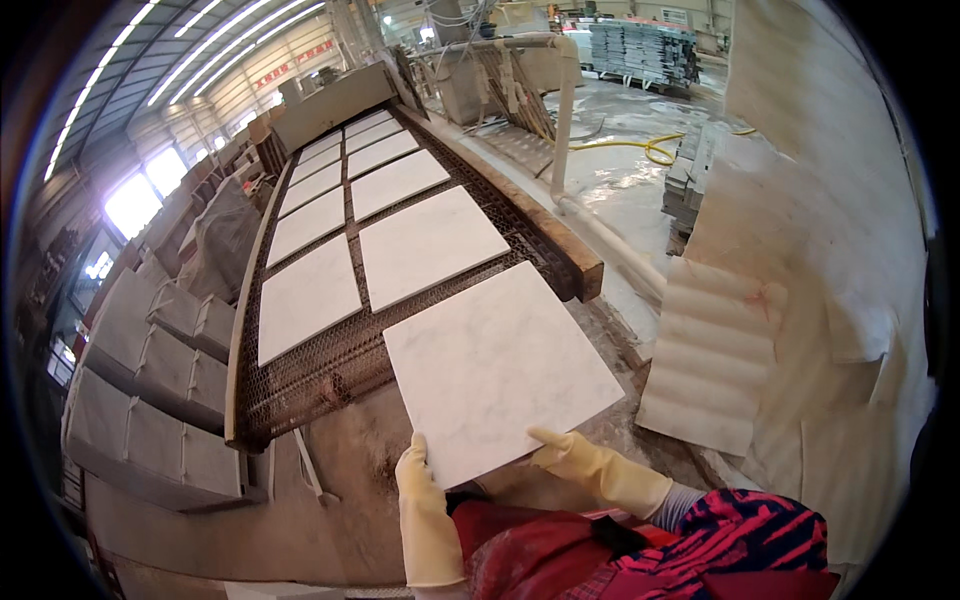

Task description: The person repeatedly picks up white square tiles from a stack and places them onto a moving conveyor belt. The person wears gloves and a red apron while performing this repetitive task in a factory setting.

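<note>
A square white stone tile (500, 365) with faint grey veining is held in front of me at the near end of a conveyor. My left hand (428, 510), in a cream rubber glove, grips its near left corner, thumb on top. My right hand (598, 470), gloved the same way, pinches the near edge farther right, with the fingers hidden beneath. The tile's far corner comes close to the conveyor's mesh belt (330, 385). Two rows of similar tiles lie on that belt, the nearest being a right-hand tile (430, 245) and a left-hand tile (308, 300).
A wooden beam (590, 275) and a pale pipe rail (563, 120) flank the conveyor's right side. Strapped stone stacks (150, 390) stand left. Pale sheets (800, 290) hang or lean at right, beside stacked slabs (688, 180). A yellow hose (655, 150) crosses the wet floor.
</note>
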Motion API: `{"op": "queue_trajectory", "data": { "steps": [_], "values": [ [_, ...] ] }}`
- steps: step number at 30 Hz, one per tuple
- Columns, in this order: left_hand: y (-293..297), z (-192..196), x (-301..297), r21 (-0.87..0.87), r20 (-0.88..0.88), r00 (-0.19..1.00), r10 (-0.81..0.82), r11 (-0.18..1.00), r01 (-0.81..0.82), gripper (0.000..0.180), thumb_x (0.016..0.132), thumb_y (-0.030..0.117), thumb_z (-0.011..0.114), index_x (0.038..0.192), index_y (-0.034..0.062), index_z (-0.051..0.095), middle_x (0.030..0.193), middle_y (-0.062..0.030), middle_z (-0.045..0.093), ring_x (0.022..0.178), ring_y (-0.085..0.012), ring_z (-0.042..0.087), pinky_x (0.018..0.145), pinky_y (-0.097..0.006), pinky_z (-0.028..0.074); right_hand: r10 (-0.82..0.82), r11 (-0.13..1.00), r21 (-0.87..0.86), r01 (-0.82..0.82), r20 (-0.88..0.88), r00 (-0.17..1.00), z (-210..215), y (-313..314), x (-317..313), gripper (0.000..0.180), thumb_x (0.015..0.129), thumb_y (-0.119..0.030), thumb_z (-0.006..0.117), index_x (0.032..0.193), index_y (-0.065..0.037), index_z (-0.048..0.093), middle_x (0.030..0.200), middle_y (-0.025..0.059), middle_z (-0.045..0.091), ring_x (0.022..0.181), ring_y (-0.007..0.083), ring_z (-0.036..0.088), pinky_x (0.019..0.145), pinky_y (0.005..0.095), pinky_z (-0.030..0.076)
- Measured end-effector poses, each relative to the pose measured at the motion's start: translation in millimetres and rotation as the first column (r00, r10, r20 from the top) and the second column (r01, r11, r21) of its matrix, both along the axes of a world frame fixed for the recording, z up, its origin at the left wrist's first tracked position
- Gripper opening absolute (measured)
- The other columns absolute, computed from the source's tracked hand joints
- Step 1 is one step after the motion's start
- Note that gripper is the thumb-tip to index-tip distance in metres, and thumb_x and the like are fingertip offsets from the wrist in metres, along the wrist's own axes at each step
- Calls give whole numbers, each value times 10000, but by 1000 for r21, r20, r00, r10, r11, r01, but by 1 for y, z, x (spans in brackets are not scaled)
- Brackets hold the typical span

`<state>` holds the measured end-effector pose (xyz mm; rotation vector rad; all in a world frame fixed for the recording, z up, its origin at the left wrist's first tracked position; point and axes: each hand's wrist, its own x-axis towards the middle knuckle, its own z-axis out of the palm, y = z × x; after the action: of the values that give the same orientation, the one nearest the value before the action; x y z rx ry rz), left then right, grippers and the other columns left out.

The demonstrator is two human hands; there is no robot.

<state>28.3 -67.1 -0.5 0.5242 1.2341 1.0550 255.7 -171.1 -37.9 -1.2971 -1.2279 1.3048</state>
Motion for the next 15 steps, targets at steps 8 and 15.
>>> {"op": "queue_trajectory", "data": {
  "steps": [8, 15],
  "values": [
    [-1, -1, 5, 15, -45, 996, 76, 997, -76, 386, 903, 346, 593, 997, -29, 597, 883, -75, 648, 695, -162, 587, 648, -299, 489, -203, 963, -218, 158, -205, 957, 16, 8, -14, 538, 826, 6, 610, 1337, -90, 473, 895, 128, 636, 745, 146, 581, 668, 266, 475],
    [19, -11, -7, 13, -81, 997, 18, 1000, -17, 379, 896, 350, 596, 1025, -6, 598, 793, -28, 611, 566, -95, 463, 497, -245, 367, -184, 945, -322, 63, -361, 914, 12, 16, -18, 583, 836, 27, 593, 1379, -80, 409, 970, 164, 628, 842, 205, 607, 749, 289, 485]
  ]
}}
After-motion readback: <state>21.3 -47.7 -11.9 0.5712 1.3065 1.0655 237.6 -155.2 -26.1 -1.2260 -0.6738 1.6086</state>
